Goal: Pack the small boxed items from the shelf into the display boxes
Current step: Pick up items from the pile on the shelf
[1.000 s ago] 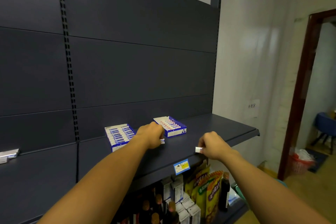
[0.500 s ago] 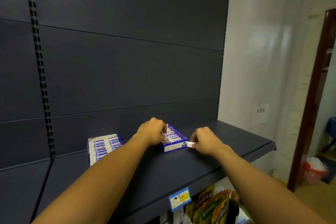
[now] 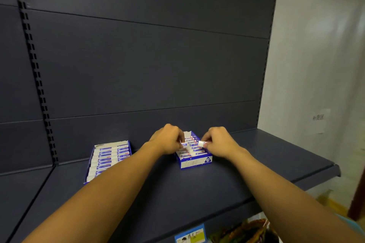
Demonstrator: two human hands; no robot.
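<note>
Dark grey steel forms the shelf [image 3: 256, 163] that crosses the lower half of the head view, the only view there is. 2 blue-and-white display boxes sit on it: the left display box [image 3: 108, 159] at lower left of centre, packed with rows of small cartons, and the right display box [image 3: 194, 156] at centre, also largely filled. Both hands work over the right one. The left hand [image 3: 167, 140] pinches a small boxed item [image 3: 183, 144] above the rows; the right hand [image 3: 219, 142] pinches a second small item [image 3: 202, 143] just beside the box's right wall. These cartons look light, stiff thin card, easily crushed, so a thumb-and-finger hold on the long sides should suit, sliding each end-first into a gap.
</note>
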